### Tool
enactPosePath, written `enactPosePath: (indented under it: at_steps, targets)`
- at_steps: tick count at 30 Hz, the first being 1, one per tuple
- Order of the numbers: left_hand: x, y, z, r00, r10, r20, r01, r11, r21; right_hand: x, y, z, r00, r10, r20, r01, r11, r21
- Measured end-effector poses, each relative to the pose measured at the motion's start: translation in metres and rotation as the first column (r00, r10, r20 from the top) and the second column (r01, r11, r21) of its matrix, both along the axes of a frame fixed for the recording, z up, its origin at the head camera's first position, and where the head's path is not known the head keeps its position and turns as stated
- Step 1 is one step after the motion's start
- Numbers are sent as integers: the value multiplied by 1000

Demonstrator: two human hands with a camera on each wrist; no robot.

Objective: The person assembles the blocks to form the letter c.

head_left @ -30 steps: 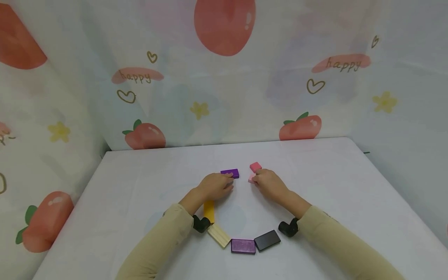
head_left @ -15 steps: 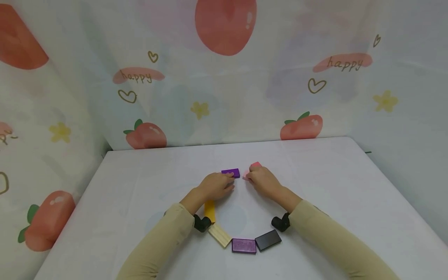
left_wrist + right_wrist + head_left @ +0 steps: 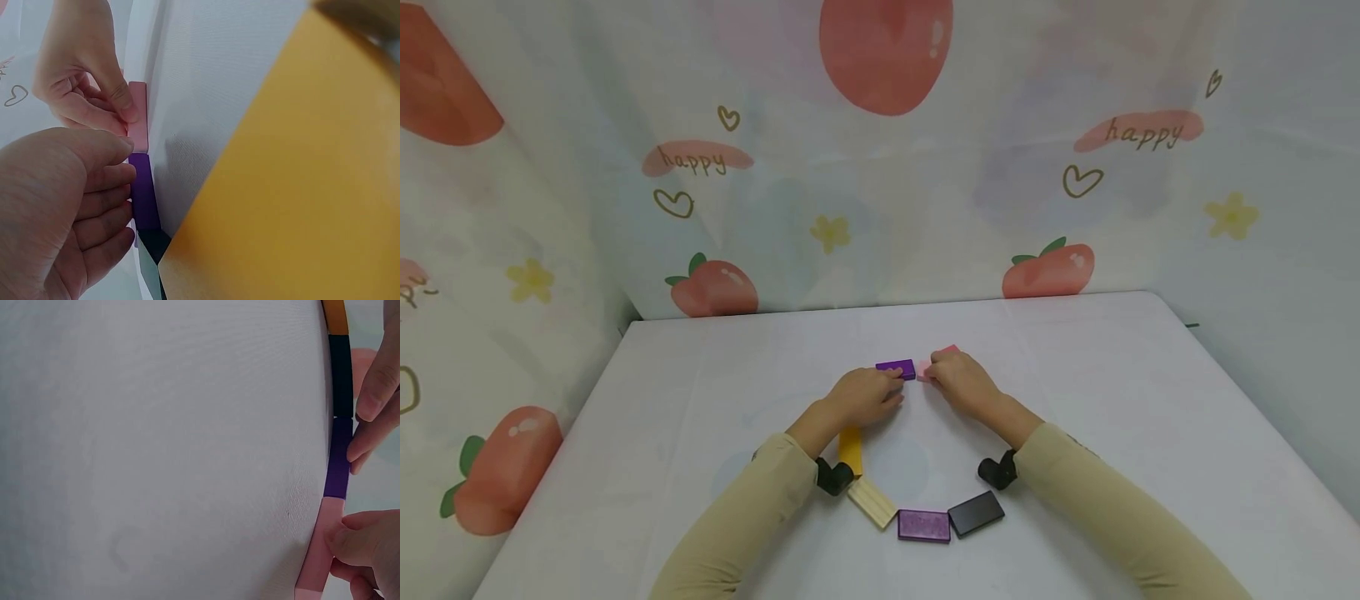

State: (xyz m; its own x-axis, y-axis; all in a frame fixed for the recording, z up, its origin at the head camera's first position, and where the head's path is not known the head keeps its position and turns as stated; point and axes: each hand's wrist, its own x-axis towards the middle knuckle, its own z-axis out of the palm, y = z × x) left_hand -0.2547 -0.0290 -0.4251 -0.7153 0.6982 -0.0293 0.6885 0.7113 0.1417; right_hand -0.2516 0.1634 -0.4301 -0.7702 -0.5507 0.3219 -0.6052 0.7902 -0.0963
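Observation:
My left hand [image 3: 861, 398] lies over the left side of the curve of blocks, its fingertips touching the purple block [image 3: 897, 365]. In the left wrist view its fingers are only loosely bent along that block's edge. My right hand [image 3: 964, 385] pinches a light pink block [image 3: 320, 544] between thumb and fingers. This pink block sits end to end with the purple one in both wrist views. A deeper pink block [image 3: 952, 348] shows just behind the right hand, mostly covered by it. A dark green block [image 3: 342, 376] adjoins the purple block's other end and is hidden in the head view.
A yellow block [image 3: 851, 452], a pale wooden-looking block [image 3: 872, 502], a dark purple block [image 3: 923, 526] and a black block [image 3: 976, 513] continue the curve toward the front on the white table [image 3: 715, 367]. A fruit-print cloth [image 3: 895, 200] hangs behind.
My right hand has moved left with the light pink block, closing the gap to the purple block. It now covers most of the deeper pink block. The left hand has stayed in place.

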Motion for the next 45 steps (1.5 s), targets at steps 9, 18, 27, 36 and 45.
enactPosePath:
  at_steps: [9, 18, 27, 36, 45]
  targets:
    - [-1, 0, -2, 1000, 0, -1, 0, 1000, -1, -2, -1, -1, 1000, -18, 14, 18, 1000, 9]
    - [1, 1, 2, 1000, 11, 11, -11, 1000, -9, -3, -1, -3, 999, -41, 17, 41, 999, 10]
    - [1, 1, 2, 999, 23, 26, -23, 1000, -15, -4, -2, -2, 999, -38, 16, 38, 999, 5]
    - [1, 1, 3, 1000, 11, 22, -10, 1000, -12, -4, -3, -2, 998, -60, 29, 60, 998, 20]
    - [1, 0, 4, 1000, 13, 16, -13, 1000, -17, -4, -3, -3, 999, -32, 0, 32, 999, 9]
